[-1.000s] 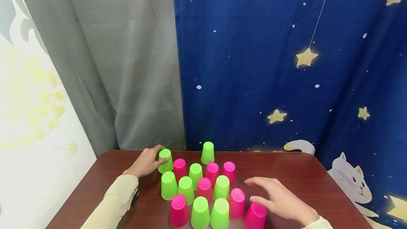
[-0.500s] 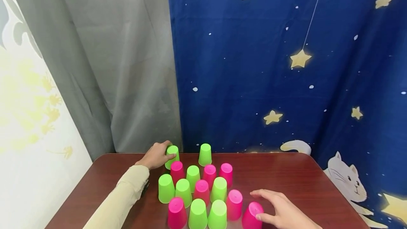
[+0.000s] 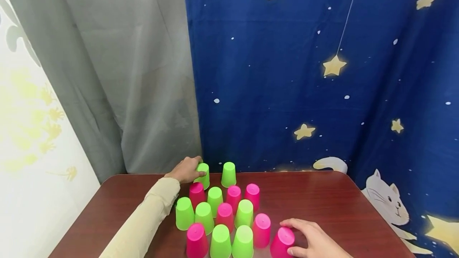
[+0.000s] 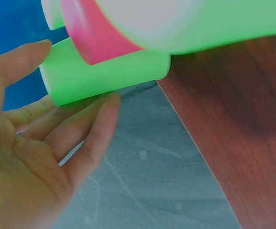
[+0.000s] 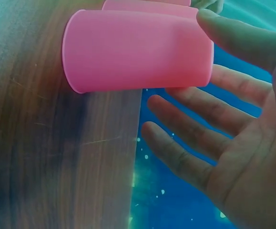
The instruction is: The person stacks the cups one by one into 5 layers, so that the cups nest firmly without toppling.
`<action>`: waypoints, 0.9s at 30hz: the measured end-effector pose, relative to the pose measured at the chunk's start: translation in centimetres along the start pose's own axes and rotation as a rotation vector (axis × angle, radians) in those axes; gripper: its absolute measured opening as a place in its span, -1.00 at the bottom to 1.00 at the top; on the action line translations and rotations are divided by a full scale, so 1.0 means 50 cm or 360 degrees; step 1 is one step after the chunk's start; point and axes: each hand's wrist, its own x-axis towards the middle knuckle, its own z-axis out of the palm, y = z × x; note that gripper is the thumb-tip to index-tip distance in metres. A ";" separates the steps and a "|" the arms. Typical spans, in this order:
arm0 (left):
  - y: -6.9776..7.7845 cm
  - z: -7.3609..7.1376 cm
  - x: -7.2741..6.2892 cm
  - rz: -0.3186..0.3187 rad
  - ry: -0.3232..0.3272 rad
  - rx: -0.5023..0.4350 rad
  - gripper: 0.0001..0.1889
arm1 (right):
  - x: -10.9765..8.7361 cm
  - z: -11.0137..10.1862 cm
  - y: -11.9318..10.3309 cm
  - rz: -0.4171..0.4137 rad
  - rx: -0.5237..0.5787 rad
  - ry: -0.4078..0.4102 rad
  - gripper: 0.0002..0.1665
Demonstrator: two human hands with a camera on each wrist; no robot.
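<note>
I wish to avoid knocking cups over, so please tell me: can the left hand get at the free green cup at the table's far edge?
Probably not directly: the left hand already grips the held green cup, which stands between it and the free green cup. Otherwise nothing seems to block.

the plain, tapering green cup (image 3: 205,180) is upside down, narrow closed end uppermost, near the far edge of the table (image 3: 322,194) and left of its middle, while the equally plain, tapering pink cup (image 3: 281,244) stands upside down toward the table's near side, right of its middle.
</note>
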 end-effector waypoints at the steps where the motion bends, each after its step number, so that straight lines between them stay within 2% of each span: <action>1: 0.003 -0.001 0.001 -0.0007 -0.0028 0.0007 -0.56 | 0.001 0.002 0.002 -0.0003 0.0002 0.0000 -0.30; 7: 0.019 -0.003 0.016 -0.0007 -0.0107 0.0041 -0.55 | 0.004 0.008 0.007 -0.0017 -0.0007 0.0021 -0.33; 16: 0.042 0.006 0.041 -0.0032 -0.0197 0.0092 -0.56 | 0.004 0.007 0.005 -0.0037 0.0092 0.0027 -0.35; 27: 0.060 0.021 0.061 -0.0080 -0.0292 0.0118 -0.51 | 0.002 0.008 0.007 -0.0085 0.0048 0.0051 -0.36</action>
